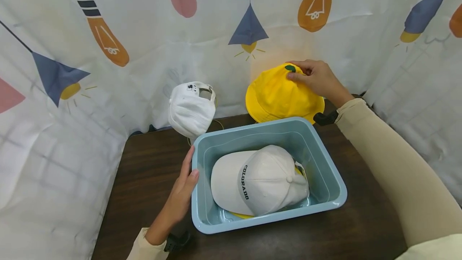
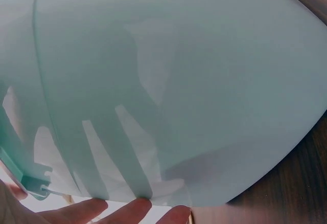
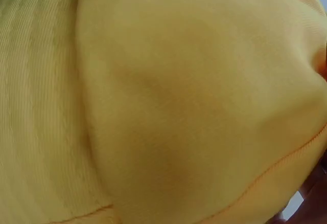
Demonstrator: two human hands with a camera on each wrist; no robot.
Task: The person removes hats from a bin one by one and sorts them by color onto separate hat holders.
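Note:
My right hand [image 1: 319, 79] pinches a yellow bucket hat [image 1: 276, 91] by its crown, beside a small green leaf tab, just behind the basin. In the right wrist view the hat's yellow cloth [image 3: 179, 96] fills nearly everything. Straight fingers of my left hand [image 1: 182, 194] rest against the left outer wall of a light blue plastic basin [image 1: 326, 164]; the left wrist view shows that wall [image 2: 179, 70] close up. Inside the basin lies a white baseball cap [image 1: 270, 180] lettered COLORADO, brim to the left. Bits of something yellow [image 1: 241, 215] peek out beneath it.
Behind the basin's left corner a white cap [image 1: 191, 107] with an open back strap leans near the curtain. A patterned white curtain [image 1: 213, 47] encloses the back and sides of the dark wooden table [image 1: 144, 180].

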